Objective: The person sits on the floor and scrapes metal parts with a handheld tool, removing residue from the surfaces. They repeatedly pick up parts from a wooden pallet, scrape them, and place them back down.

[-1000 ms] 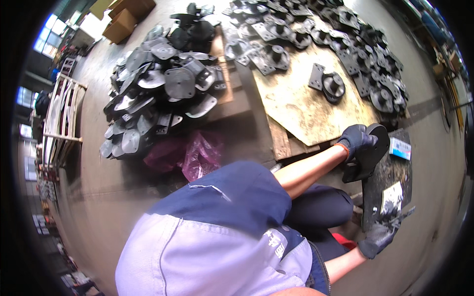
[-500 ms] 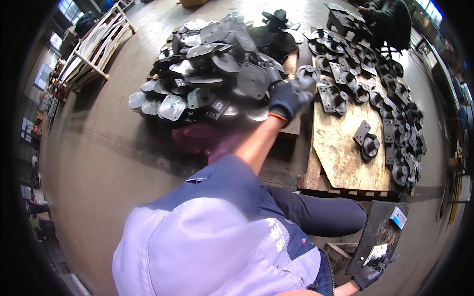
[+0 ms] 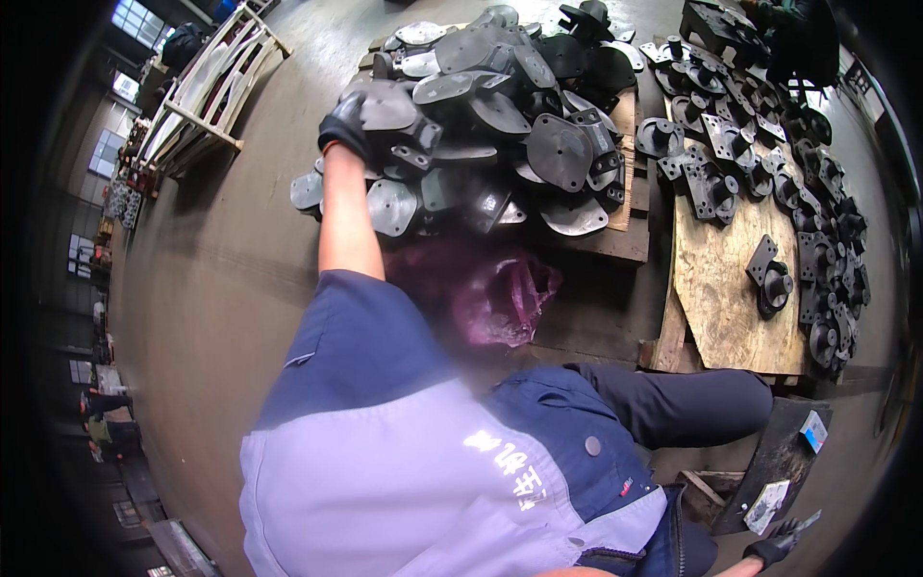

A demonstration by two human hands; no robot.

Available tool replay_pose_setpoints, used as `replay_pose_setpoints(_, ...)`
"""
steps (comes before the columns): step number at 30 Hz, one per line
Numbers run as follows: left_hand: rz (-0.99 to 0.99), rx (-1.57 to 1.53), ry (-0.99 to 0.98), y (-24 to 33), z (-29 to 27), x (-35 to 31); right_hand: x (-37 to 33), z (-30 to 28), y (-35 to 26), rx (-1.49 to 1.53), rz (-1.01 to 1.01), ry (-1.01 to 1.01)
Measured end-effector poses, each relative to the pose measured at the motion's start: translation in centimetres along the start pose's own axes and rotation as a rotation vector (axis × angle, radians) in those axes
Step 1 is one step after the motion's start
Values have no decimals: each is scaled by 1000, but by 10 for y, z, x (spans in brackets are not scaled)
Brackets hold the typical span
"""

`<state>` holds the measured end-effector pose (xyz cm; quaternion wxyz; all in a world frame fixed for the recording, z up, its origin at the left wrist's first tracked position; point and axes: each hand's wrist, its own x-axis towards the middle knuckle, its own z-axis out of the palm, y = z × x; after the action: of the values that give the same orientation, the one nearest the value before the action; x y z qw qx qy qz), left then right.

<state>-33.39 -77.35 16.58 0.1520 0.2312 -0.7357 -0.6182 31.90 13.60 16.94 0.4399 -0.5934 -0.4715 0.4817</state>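
My left hand, in a dark glove, grips the left edge of a grey metal plate bracket. This bracket has a rounded plate and a lower part with bolt holes. It is tilted against a large heap of similar rounded metal plates, some with small holes. Down at the lower right, my right hand, also gloved, is closed around a thin, pale, flat strip whose kind I cannot make out. That hand is beside a dark board bearing a white paper and a blue-and-white box.
Right of the heap, a wooden pallet carries several dark flanged castings with caster-like bodies. Under the heap's near side lies a crumpled pink plastic bag. A framed rack stands far left. Another person is at the far right.
My left hand has moved left from the heap's right side to its left end and taken hold of a bracket there. My right hand has shifted slightly, its pale strip now showing. The view has swung left.
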Motion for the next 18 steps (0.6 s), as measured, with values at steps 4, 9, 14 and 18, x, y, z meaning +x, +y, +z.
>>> replay_pose_setpoints(4,-141,133,10,-75,-37,67,-23,9,-21,-38,-49,-78)
replay_pose_setpoints(9,-372,148,153,-155,-57,95,-76,39,-48,-173,-32,13)
replay_pose_setpoints(14,-409,42,-45,-148,-78,144,-65,48,-46,-160,-14,-14)
replay_pose_setpoints(18,-382,376,-11,-109,-3,111,-89,42,-61,-118,-69,-89)
